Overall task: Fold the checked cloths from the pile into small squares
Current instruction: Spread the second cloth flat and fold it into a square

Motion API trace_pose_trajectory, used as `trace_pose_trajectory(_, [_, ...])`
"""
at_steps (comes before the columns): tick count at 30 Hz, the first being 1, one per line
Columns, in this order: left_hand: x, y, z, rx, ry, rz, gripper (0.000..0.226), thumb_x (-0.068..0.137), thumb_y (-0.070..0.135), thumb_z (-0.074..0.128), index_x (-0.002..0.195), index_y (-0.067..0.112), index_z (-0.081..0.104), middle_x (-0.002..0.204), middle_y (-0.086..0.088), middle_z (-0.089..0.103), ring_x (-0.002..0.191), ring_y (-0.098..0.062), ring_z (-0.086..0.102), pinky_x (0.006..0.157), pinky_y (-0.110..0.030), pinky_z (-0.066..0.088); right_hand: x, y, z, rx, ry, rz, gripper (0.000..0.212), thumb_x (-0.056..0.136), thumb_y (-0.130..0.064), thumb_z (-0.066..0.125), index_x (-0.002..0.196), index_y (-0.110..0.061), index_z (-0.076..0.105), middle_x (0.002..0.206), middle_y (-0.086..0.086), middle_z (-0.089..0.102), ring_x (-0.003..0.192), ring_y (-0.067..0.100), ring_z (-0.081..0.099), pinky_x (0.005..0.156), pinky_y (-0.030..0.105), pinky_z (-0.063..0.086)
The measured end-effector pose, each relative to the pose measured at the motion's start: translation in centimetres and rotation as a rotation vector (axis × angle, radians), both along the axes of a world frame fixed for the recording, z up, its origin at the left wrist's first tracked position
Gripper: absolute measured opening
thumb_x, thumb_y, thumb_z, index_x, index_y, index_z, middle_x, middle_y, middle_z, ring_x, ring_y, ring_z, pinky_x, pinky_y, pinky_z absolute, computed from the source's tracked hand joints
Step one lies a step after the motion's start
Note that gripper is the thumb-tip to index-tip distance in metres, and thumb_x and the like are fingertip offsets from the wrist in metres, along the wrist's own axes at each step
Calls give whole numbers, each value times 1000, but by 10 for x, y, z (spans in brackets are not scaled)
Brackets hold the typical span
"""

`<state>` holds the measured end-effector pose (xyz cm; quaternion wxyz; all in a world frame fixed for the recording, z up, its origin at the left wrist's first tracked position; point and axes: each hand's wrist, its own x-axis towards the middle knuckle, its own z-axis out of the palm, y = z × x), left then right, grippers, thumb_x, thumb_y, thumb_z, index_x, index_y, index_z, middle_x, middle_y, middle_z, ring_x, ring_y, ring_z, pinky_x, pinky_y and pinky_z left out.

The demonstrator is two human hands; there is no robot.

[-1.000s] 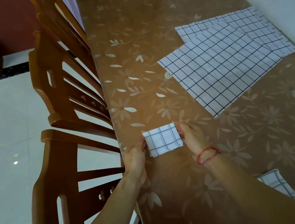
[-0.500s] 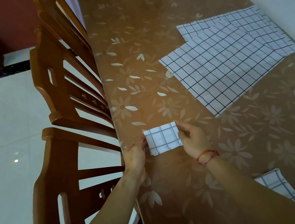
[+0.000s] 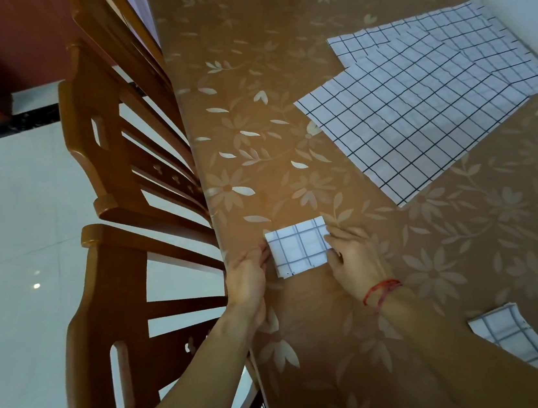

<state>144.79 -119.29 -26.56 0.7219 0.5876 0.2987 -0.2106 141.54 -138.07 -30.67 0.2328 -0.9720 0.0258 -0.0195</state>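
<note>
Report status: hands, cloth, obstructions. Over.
Both on cloth: left hand touches left edge, right hand pinches right edge. Folded small, flat on table. Unfolded pile beyond, nothing blocking.

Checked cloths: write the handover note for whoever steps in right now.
Left hand: straight fingers touch the left edge of the small folded cloth.
Right hand: fingers on its right edge; pinching or only pressing, cannot tell.
Pile of flat checked cloths lies farther back on the table.
Done: this cloth is down to a small square; another folded cloth lies nearer, to the right.
Left: set this one aside, fold the pile.
</note>
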Motion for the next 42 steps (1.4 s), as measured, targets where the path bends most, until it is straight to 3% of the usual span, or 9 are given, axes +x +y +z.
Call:
trace_pose_trajectory(4, [1, 3, 5, 43, -5, -55, 25, 99, 14, 45, 97, 17, 69, 104, 1, 73, 102, -11, 65, 77, -23, 48, 0, 0, 19, 185, 84, -68, 34, 88, -6, 54, 119, -12, 65, 128, -3, 61, 109, 22, 53, 92, -2, 20])
trace_pose_trajectory(9, [0, 13, 16, 209, -24, -178, 24, 93, 32, 51, 94, 23, 73, 111, 0, 68, 102, -18, 64, 72, -30, 56, -4, -3, 45, 265, 138, -100, 43, 93, -23, 54, 136, -28, 52, 115, -10, 59, 106, 9, 50, 90, 17, 36])
trace_pose_trajectory(12, [-5, 17, 36, 325, -153, -280, 27, 99, 28, 44, 105, 22, 70, 104, 2, 69, 97, -14, 64, 64, -19, 53, -12, -7, 55, 225, 130, -106, 36, 93, -29, 52, 129, -29, 52, 111, -10, 57, 105, 14, 52, 88, 28, 44])
trace_pose_trajectory(15, [-10, 25, 50, 465, -335, -400, 23, 101, 34, 43, 109, 39, 63, 116, 10, 63, 110, -13, 57, 91, -28, 47, -17, -7, 69, 167, 132, -144, 28, 92, -37, 50, 117, -24, 53, 101, -6, 56, 100, 20, 52, 80, 34, 48])
trace_pose_trajectory(17, [-14, 32, 64, 525, -477, -485, 27, 101, 33, 43, 99, 57, 56, 117, 17, 57, 112, -10, 52, 96, -30, 42, -22, -6, 82, 109, 105, -141, 35, 91, -41, 49, 122, -23, 52, 103, -4, 55, 102, 20, 50, 82, 34, 46])
trace_pose_trajectory(19, [-19, 40, 75, 616, -639, -564, 33, 101, 32, 42, 105, 63, 52, 122, 17, 55, 116, -11, 50, 99, -32, 40, -29, -5, 95, 42, 89, -142, 42, 92, -43, 50, 129, -24, 50, 108, -3, 55, 108, 20, 48, 86, 32, 44])
trace_pose_trajectory(23, [-28, 55, 92, 891, -785, -768, 42, 100, 38, 46, 142, 36, 41, 152, 3, 36, 142, -23, 28, 114, -40, 26, -47, 0, 124, -17, 97, -142, 49, 89, -54, 43, 133, -32, 41, 120, -7, 51, 114, 19, 47, 88, 40, 48])
trace_pose_trajectory(29, [-42, 67, 111, 1235, -1021, -895, 57, 89, 54, 48, 137, 25, 40, 146, -8, 42, 133, -31, 40, 107, -45, 38, -75, 6, 157, -138, 57, -123, 56, 88, -61, 35, 139, -40, 29, 133, -7, 46, 117, 18, 48, 92, 38, 46])
trace_pose_trajectory(42, [-55, 88, 152, 1372, -1066, -782, 67, 89, 65, 42, 143, 26, 38, 149, -2, 40, 136, -25, 37, 110, -41, 32, -84, 32, 202, -131, -48, -57, 51, 85, -57, 39, 135, -48, 30, 131, -12, 46, 115, 16, 48, 91, 38, 46])
